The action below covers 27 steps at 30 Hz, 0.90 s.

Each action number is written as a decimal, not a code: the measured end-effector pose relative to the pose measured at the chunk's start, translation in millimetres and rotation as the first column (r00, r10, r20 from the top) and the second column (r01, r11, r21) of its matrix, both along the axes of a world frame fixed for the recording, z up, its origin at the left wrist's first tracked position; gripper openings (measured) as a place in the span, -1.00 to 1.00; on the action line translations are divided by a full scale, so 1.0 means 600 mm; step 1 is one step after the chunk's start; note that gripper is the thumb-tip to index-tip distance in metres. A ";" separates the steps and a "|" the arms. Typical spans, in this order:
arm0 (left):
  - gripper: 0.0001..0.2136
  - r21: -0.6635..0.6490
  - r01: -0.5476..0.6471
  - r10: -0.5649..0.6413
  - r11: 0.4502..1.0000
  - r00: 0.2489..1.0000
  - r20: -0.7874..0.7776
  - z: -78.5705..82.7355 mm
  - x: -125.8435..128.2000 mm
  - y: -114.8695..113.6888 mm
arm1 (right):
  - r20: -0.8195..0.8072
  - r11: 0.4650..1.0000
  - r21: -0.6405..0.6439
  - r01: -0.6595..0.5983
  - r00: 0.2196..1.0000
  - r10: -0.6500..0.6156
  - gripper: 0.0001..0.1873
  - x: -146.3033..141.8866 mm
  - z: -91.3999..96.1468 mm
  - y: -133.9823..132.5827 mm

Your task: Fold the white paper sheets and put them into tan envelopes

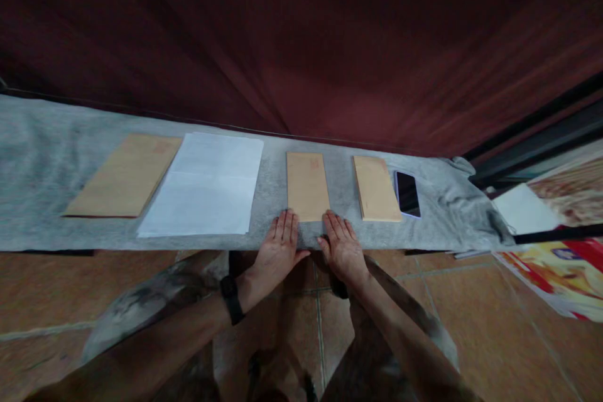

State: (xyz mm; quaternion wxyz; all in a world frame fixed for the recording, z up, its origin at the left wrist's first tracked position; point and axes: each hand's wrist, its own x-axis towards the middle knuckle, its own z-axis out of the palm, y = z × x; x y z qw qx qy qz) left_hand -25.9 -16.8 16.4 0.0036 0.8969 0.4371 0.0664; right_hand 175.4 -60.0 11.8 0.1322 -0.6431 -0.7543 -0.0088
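Note:
A brown paper envelope [308,188] lies flat on the grey cloth in front of me, with a faint reddish print near its top right. My left hand [277,248] rests at its lower left corner, fingers stretched out and palm down. At the lower right corner lies my right hand [343,248], also flat with fingers extended. Neither hand grips anything. To the right is a stack of brown envelopes [377,188]. On the left, white paper sheets [207,185] with a crease across them lie next to a larger-looking brown envelope [127,176].
A phone [407,193] with a dark screen lies right of the envelope stack. Grey cloth [438,201] covers the narrow surface. A dark red curtain [301,44] hangs behind it. At the far right are a white card [525,208] and a colourful printed package [560,276].

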 end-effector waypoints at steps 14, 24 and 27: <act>-0.37 0.060 0.131 -0.137 0.990 0.984 0.110 0.019 0.004 0.008 | -0.078 0.996 0.005 -0.090 0.993 0.090 -0.40 -0.019 0.009 0.008; -0.46 0.018 0.083 -0.085 0.996 0.968 0.238 -0.003 0.002 0.018 | -0.091 0.999 -0.022 -0.039 0.995 0.037 -0.38 -0.022 0.003 0.011; -0.56 -0.082 0.048 -0.015 0.995 0.931 0.365 -0.002 -0.008 0.027 | -0.090 1.000 -0.010 -0.010 0.996 0.009 -0.38 -0.017 0.004 0.010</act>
